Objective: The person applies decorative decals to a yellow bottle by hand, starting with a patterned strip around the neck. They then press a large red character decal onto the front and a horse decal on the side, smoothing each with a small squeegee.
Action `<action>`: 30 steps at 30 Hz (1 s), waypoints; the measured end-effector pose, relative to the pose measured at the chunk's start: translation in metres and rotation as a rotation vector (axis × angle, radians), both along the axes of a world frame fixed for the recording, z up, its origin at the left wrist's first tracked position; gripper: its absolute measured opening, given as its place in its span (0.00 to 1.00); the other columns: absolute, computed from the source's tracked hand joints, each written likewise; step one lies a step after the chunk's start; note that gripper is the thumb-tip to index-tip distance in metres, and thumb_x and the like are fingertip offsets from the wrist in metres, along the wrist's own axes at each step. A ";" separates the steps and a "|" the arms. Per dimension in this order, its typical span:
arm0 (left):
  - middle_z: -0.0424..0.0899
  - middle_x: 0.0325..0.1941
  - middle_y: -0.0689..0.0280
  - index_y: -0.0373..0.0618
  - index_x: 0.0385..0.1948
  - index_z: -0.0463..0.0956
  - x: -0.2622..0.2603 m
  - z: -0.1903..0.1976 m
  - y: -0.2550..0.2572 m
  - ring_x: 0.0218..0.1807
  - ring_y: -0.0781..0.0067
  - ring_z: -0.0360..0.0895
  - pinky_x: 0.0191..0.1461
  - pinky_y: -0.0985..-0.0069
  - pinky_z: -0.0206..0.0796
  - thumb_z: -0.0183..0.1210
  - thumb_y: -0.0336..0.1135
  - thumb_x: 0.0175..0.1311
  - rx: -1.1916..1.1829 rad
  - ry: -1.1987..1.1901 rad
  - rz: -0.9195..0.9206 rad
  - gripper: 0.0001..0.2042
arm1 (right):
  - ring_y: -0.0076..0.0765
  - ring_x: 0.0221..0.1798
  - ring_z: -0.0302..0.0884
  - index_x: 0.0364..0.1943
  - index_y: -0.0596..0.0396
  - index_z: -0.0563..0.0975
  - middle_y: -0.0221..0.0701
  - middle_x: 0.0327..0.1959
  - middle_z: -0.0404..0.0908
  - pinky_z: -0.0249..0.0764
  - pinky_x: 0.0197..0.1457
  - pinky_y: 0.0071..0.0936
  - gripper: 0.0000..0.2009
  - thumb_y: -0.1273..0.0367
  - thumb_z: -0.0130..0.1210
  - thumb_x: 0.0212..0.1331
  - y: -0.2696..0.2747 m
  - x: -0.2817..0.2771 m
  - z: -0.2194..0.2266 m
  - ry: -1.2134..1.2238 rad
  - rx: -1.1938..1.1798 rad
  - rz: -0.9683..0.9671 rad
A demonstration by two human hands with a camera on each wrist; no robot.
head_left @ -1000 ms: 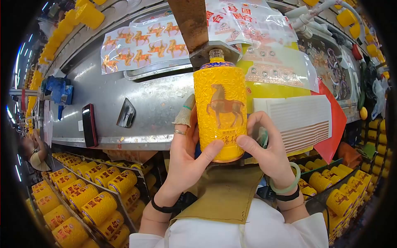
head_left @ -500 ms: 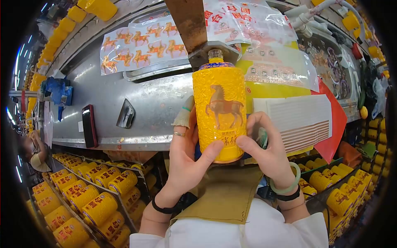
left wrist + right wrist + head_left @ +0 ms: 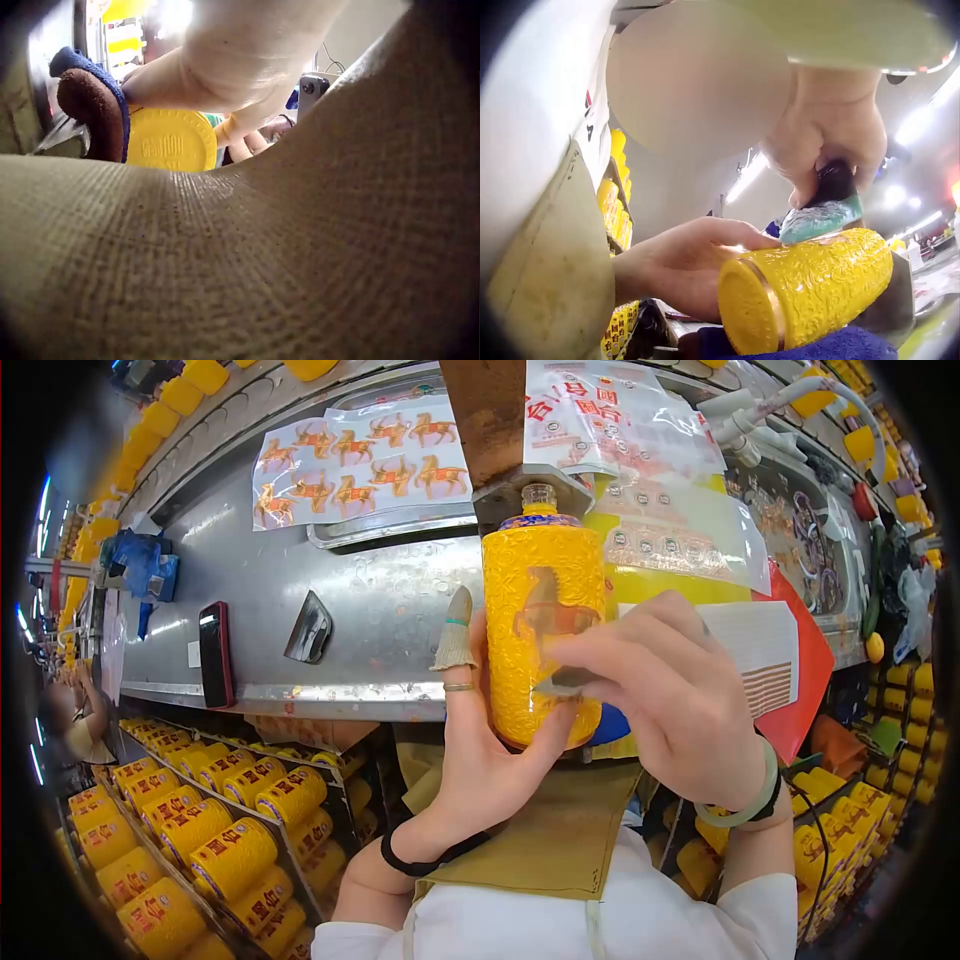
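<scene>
A yellow embossed bottle (image 3: 540, 580) with a clear glass neck and a brown horse decal (image 3: 548, 605) lies with its neck at a metal bracket (image 3: 585, 490). My left hand (image 3: 490, 760) holds its lower left side, the thumb across the base end. A cloth finger cover (image 3: 455, 635) sits on one left finger. My right hand (image 3: 670, 695) pinches a small flat scraper-like piece (image 3: 826, 206), dark at the grip and greenish at the edge, against the bottle's front over the horse. Its fingers partly hide the decal. The left wrist view shows the bottle's round base (image 3: 171, 141).
Horse decal sheets (image 3: 360, 465) lie on the steel bench (image 3: 400, 585) at left, with a phone (image 3: 215, 655) and a dark shiny piece (image 3: 310, 628). Printed sheets (image 3: 690, 540) and a red sheet (image 3: 815, 660) are at right. Crates of yellow bottles (image 3: 235, 855) flank the person below.
My right hand has left the bottle's lower right side and come over its front, bringing the scraper-like piece onto the decal. The left hand still holds the bottle. The view has shifted slightly.
</scene>
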State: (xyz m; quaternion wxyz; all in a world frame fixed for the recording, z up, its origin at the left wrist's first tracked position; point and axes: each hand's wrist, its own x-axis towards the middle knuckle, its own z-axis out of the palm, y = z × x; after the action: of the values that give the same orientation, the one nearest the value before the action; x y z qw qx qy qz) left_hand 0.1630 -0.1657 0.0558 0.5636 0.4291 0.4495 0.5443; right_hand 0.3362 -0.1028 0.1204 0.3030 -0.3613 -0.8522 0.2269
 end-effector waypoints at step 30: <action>0.63 0.79 0.50 0.37 0.80 0.49 -0.020 -0.049 -0.020 0.74 0.58 0.71 0.76 0.61 0.66 0.82 0.30 0.50 0.125 0.252 0.077 0.57 | 0.24 0.38 0.75 0.47 0.46 0.88 0.22 0.50 0.89 0.71 0.39 0.21 0.19 0.72 0.66 0.47 -0.061 0.010 -0.024 0.017 0.352 0.024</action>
State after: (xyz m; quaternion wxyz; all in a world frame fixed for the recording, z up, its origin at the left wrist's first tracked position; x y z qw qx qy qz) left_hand 0.1433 -0.1854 0.0072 0.4535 0.5106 0.4981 0.5343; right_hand 0.3462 -0.1637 0.0962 0.3660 -0.2908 -0.8803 0.0807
